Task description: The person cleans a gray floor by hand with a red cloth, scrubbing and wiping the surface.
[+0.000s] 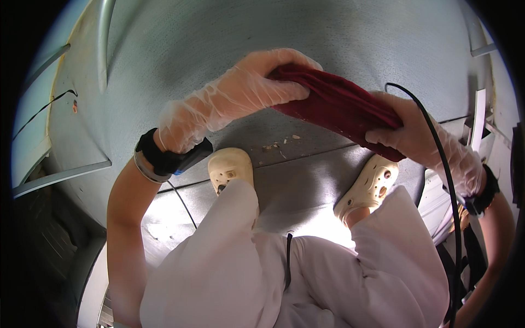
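Observation:
A dark red folded cloth point(336, 106) is stretched between my two hands, above the floor and just beyond my feet. My left hand point(275, 78), in a clear plastic glove, grips its upper left end, with the thumb on the near side. At the lower right end, my right hand point(398, 123) holds the cloth in a matching glove, thumb on top. Most fingers of both hands are hidden behind the fabric. Small pale specks cling to the cloth's lower edge.
Pale crumbs of debris point(283, 143) lie on the grey floor near a seam. My cream clogs point(231, 164) stand below the cloth. A black cable point(443, 156) loops past my right forearm. Metal tubes point(61, 178) edge the grey panel at left.

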